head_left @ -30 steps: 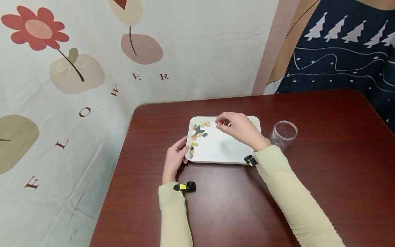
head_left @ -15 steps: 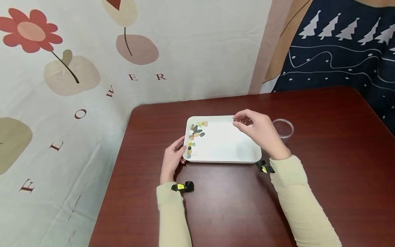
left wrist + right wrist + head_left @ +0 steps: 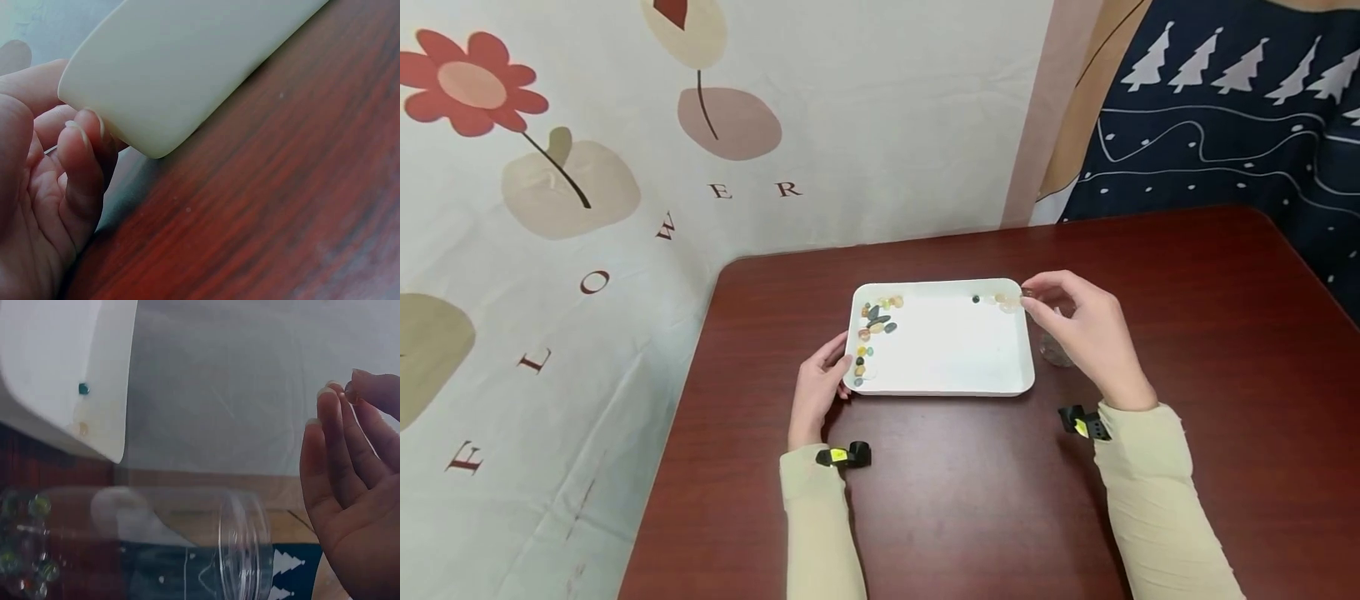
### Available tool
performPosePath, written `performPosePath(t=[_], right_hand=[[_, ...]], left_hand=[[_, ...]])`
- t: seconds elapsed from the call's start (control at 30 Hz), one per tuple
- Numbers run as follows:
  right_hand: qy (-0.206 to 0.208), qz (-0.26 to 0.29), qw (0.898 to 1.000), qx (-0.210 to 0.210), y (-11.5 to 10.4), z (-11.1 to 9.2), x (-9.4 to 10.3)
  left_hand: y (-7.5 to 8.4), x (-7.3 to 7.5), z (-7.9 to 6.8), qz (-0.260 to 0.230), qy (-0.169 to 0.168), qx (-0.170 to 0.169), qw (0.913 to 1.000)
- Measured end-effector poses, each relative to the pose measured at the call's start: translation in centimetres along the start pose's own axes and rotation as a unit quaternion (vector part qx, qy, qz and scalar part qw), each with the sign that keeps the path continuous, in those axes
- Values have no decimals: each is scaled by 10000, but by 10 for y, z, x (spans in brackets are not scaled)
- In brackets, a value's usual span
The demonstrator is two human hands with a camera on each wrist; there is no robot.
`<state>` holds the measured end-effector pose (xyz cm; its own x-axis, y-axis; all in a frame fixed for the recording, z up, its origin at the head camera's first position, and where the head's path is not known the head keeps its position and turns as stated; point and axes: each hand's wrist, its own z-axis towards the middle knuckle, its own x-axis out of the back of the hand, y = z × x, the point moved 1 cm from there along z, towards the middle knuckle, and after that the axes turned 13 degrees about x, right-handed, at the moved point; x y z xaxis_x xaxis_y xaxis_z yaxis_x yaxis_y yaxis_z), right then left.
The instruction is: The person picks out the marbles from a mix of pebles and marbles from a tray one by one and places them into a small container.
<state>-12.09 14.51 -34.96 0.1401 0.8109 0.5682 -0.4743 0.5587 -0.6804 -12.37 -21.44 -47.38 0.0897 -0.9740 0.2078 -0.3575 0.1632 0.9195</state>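
My left hand [image 3: 820, 387] grips the left end of a white rectangular tray [image 3: 951, 350], thumb on the rim and fingers curled at its side in the left wrist view. Small coloured stones [image 3: 877, 321] lie along the tray's left side. A dark green stone [image 3: 976, 298] and some pale ones [image 3: 1002, 298] sit at its far right. My right hand [image 3: 1093, 337] is raised by the tray's right edge, pinching a small glassy marble [image 3: 350, 394] between thumb and fingertip. Below that hand stands a clear jar [image 3: 1054, 350], partly hidden by it; several marbles [image 3: 39, 506] show in its bottom.
The dark red wooden table [image 3: 940, 500] carries the tray and jar. Behind it hangs a pale cloth [image 3: 880, 125] with flower prints, and a navy cloth [image 3: 1210, 158] with white trees hangs at the right.
My right hand has moved right, from over the tray to above the jar, uncovering the stones at the tray's far right. The left hand keeps its hold on the tray.
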Motion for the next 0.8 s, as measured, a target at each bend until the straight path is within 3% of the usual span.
performPosePath(t=[0.47, 0.8], right_hand=[[934, 27, 9950, -343, 18, -18, 18], [1628, 393, 9855, -271, 26, -21, 20]], left_hand=[[-3, -2, 1, -107, -50, 30, 9999], [-2, -2, 0, -117, -119, 15, 9999]])
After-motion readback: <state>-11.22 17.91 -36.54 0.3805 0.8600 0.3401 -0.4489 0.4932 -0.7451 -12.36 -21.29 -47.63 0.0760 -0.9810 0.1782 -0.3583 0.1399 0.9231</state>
